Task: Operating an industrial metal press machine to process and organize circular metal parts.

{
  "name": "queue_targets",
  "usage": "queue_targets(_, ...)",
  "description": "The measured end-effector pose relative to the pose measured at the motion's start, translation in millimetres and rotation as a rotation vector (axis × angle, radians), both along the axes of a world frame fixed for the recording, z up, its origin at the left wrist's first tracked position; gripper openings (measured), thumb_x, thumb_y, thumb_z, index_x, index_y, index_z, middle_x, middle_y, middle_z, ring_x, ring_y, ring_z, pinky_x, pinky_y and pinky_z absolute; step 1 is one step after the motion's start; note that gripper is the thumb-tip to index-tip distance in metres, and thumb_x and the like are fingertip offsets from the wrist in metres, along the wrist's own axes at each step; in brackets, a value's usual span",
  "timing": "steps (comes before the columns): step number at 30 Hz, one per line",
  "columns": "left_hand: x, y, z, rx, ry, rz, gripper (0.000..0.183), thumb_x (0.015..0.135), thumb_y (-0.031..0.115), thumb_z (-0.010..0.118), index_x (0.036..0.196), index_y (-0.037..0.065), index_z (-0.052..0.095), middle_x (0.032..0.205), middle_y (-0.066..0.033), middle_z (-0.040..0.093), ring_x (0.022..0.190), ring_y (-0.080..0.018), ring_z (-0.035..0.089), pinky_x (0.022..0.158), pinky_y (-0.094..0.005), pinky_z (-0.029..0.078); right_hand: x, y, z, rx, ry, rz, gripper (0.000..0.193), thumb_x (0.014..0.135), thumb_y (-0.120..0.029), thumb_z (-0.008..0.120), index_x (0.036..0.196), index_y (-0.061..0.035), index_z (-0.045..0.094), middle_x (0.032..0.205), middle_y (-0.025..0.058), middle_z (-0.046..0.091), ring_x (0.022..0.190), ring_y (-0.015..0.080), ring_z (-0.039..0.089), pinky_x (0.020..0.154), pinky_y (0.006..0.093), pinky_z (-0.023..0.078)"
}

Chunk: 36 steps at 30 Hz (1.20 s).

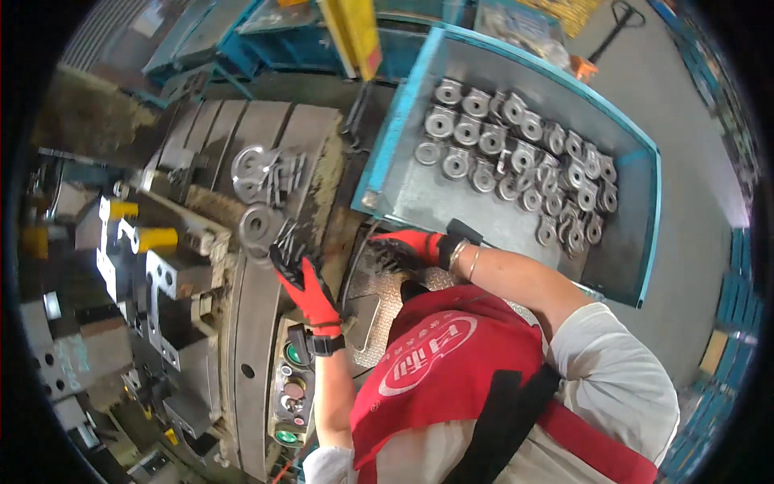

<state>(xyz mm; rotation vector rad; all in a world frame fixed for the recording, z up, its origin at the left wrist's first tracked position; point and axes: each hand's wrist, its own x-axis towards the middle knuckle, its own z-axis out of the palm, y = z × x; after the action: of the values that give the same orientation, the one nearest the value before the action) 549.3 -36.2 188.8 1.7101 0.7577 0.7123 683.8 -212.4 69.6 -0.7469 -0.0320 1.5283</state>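
Note:
My left hand (308, 284), in a red glove with dark fingers, is closed on the forked end of a ring-ended metal part (260, 228) over the machine bed's edge. Just beyond it, more ring-ended parts (251, 164) lie on the slotted metal bed (274, 121), their prongs toward the right. My right hand (409, 244), also red-gloved, reaches left across my front, low over a textured metal sheet (389, 310) beside the blue bin. Its dark fingertips blend with the dark shapes there, so I cannot make out whether they grip anything.
A blue-rimmed metal bin (516, 60) at the right holds many similar ring-ended parts (492, 137) in rows. Machine blocks and tooling (173, 274) with yellow pieces crowd the left. A control panel (292, 395) with green buttons sits below my left wrist. A yellow post (351, 36) stands at the back.

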Motion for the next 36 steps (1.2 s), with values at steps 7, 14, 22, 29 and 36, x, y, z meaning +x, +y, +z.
queue_targets(7,39.9,-68.6,-66.1,0.257,0.188,-0.619,0.06,0.092,0.012,0.05,0.144,0.009,0.021,0.136,-0.0122,0.04,0.109,-0.026,0.056,0.092,-0.0393,0.047,-20.2,-166.6,-51.7,-0.158,-0.432,-0.19,0.043,0.092,-0.025,0.051,0.132,-0.0123,0.041,0.113,0.0117,0.057,0.096,0.0221,0.058,0.08,0.0374,0.049)
queue_targets(14,120.1,-153.1,-117.4,-1.129,0.292,-0.473,0.031,0.091,0.026,0.053,0.118,0.011,0.049,0.106,-0.0128,0.056,0.094,-0.0298,0.059,0.085,-0.0431,0.049,-8.0,-271.0,-52.2,-0.39,0.215,-0.451,0.046,0.092,-0.036,0.05,0.128,-0.0077,0.045,0.111,0.0132,0.058,0.1,0.0268,0.057,0.085,0.0422,0.048)
queue_targets(22,200.0,-183.5,-191.5,-1.254,0.594,-0.398,0.045,0.088,0.035,0.055,0.122,0.008,0.046,0.108,-0.0134,0.054,0.099,-0.0313,0.056,0.088,-0.0435,0.047,49.4,-291.1,-94.0,-0.652,0.026,-0.503,0.043,0.084,-0.042,0.059,0.114,-0.0114,0.055,0.107,0.0088,0.059,0.082,0.0181,0.054,0.072,0.0316,0.043)
queue_targets(29,219.6,-197.6,-275.7,-1.317,0.39,-0.328,0.047,0.09,0.039,0.051,0.127,0.01,0.044,0.115,-0.0146,0.053,0.1,-0.0294,0.056,0.089,-0.0445,0.046,172.7,-209.0,-187.8,-0.835,-0.733,-0.332,0.067,0.079,-0.045,0.062,0.118,0.0081,0.047,0.106,0.0218,0.06,0.1,0.0294,0.057,0.085,0.0371,0.044)
queue_targets(36,181.2,-191.2,-279.8,-1.407,0.518,-0.405,0.043,0.093,0.035,0.049,0.128,0.009,0.044,0.118,-0.0151,0.054,0.107,-0.0281,0.055,0.093,-0.0426,0.045,258.1,-127.9,-255.4,-1.193,-1.662,-0.19,0.067,0.073,-0.04,0.064,0.126,-0.0036,0.044,0.123,0.0189,0.047,0.116,0.0372,0.043,0.093,0.049,0.037)
